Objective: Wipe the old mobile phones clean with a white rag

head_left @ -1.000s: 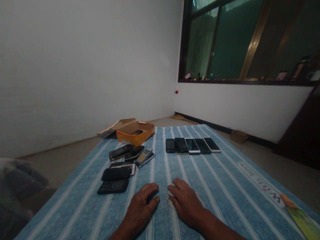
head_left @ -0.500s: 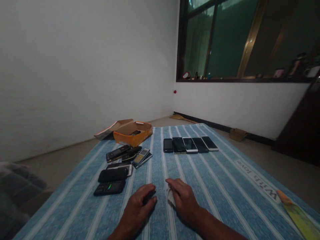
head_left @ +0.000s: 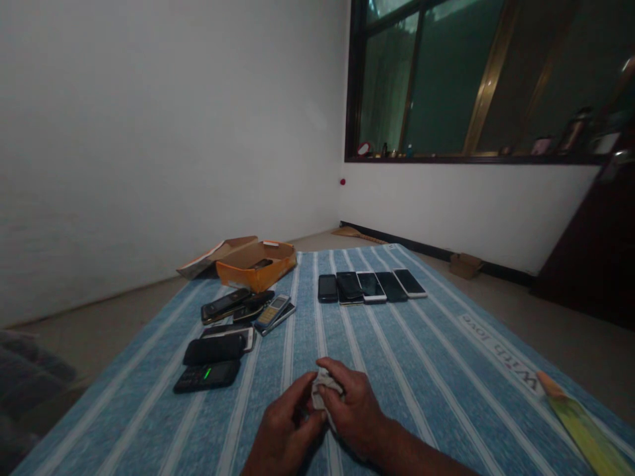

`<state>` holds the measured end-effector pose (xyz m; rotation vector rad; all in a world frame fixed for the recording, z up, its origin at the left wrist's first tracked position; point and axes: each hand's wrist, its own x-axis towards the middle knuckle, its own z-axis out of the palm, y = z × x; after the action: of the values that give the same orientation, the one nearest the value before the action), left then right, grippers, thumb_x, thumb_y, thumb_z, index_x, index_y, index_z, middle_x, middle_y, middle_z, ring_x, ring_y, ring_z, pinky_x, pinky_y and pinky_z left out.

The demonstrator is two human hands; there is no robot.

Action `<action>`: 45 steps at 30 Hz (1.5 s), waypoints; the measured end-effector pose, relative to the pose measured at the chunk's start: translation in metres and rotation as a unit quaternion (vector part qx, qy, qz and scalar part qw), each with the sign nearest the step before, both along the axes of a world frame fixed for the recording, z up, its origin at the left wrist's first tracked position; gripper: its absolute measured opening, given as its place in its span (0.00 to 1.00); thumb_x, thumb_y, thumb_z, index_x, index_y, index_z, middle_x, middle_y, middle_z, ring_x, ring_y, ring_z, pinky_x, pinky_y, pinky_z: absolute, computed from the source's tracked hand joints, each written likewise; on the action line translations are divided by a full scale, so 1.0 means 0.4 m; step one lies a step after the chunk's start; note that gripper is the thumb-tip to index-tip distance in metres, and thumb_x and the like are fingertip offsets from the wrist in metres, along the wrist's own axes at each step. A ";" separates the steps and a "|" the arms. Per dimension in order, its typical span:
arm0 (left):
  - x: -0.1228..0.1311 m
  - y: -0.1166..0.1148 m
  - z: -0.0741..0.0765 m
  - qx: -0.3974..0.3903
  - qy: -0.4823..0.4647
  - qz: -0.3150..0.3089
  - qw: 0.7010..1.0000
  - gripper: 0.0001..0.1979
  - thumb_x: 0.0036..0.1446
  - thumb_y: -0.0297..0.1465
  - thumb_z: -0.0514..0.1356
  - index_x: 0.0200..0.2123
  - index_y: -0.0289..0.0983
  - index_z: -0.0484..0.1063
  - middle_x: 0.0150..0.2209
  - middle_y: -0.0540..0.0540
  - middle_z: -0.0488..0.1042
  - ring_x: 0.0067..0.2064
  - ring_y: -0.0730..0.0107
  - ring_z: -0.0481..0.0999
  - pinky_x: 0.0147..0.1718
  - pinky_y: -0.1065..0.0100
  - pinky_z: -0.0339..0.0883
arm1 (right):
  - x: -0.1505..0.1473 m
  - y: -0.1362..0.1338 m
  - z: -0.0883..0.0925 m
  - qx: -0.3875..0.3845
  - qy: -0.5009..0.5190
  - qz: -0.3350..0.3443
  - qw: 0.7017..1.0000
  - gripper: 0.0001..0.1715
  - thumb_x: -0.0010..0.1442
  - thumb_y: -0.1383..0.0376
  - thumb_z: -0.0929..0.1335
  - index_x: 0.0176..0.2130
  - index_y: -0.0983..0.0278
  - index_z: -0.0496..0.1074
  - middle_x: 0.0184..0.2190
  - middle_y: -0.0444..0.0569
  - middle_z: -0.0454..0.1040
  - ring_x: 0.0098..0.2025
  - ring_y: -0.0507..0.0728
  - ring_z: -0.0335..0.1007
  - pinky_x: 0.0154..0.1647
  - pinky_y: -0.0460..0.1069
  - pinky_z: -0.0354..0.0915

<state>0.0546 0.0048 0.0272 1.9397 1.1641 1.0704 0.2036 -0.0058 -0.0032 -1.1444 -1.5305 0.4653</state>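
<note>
In the head view, a crumpled whitish cloth (head_left: pixel 325 382) is bunched up near the front of the table. My right hand (head_left: pixel 354 403) is closed around it, thumb pressed on top. Against the cloth's left side, my left hand (head_left: pixel 288 420) curls its fingers and thumb onto it. Whether anything else lies between the palms is hidden. To the left of my hands lies a black keypad phone (head_left: pixel 207 376) with a small green light, touching a dark rounded case (head_left: pixel 214 348).
More old phones (head_left: pixel 272 313) are piled beyond, before an open orange cardboard box (head_left: pixel 258 271). Several smartphones (head_left: pixel 371 287) lie in a row at the far middle. A striped blue cloth (head_left: pixel 397 370) covers the table; a yellow-green strip (head_left: pixel 585 423) lies at right.
My hands have come together around the cloth, my left moving right to meet it. The view has turned slightly to the right. The phones lie as before.
</note>
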 end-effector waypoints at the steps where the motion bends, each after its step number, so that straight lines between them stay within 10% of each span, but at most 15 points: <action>1: 0.000 0.001 -0.001 -0.005 0.002 -0.009 1.000 0.19 0.48 0.35 0.62 0.45 0.39 0.78 0.29 0.50 0.82 0.27 0.67 0.79 0.28 0.72 0.76 | 0.000 0.000 0.001 0.000 0.000 0.001 1.000 0.25 0.55 0.72 0.65 0.52 0.62 0.73 0.45 0.51 0.79 0.45 0.58 0.77 0.50 0.53 0.71; 14: -0.011 0.012 0.017 -0.105 -0.074 -0.029 0.991 0.10 0.51 0.37 0.60 0.25 0.38 0.76 0.23 0.51 0.76 0.26 0.66 0.75 0.28 0.71 0.70 | 0.000 -0.012 0.038 0.032 -0.054 0.090 0.994 0.17 0.56 0.71 0.65 0.44 0.62 0.75 0.34 0.48 0.76 0.35 0.55 0.73 0.40 0.48 0.69; 22: -0.020 0.034 0.007 -0.171 -0.164 0.035 0.971 0.09 0.44 0.37 0.64 0.23 0.36 0.75 0.19 0.52 0.72 0.24 0.68 0.71 0.24 0.71 0.66 | 0.009 -0.002 0.021 -0.012 -0.063 0.097 0.993 0.28 0.49 0.74 0.66 0.51 0.62 0.73 0.41 0.50 0.77 0.42 0.58 0.74 0.47 0.50 0.69; 32: -0.027 0.034 0.003 -0.183 -0.157 0.050 0.969 0.22 0.40 0.42 0.70 0.38 0.36 0.81 0.35 0.42 0.82 0.33 0.57 0.78 0.33 0.64 0.72 | 0.011 0.007 -0.010 -0.008 0.001 0.105 0.994 0.30 0.53 0.74 0.63 0.55 0.63 0.69 0.47 0.51 0.77 0.46 0.56 0.75 0.49 0.48 0.69; 45: -0.023 0.039 -0.021 -0.238 -0.158 -0.045 0.957 0.20 0.44 0.44 0.68 0.36 0.34 0.80 0.23 0.47 0.76 0.20 0.71 0.69 0.21 0.71 0.64 | 0.003 0.013 -0.038 -0.009 0.009 0.100 0.995 0.30 0.54 0.70 0.65 0.57 0.62 0.68 0.45 0.50 0.78 0.39 0.55 0.76 0.44 0.47 0.70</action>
<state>0.0455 0.0202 0.0190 1.3780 1.0273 0.9068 0.2049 -0.0007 -0.0185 -1.0009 -1.6357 0.6234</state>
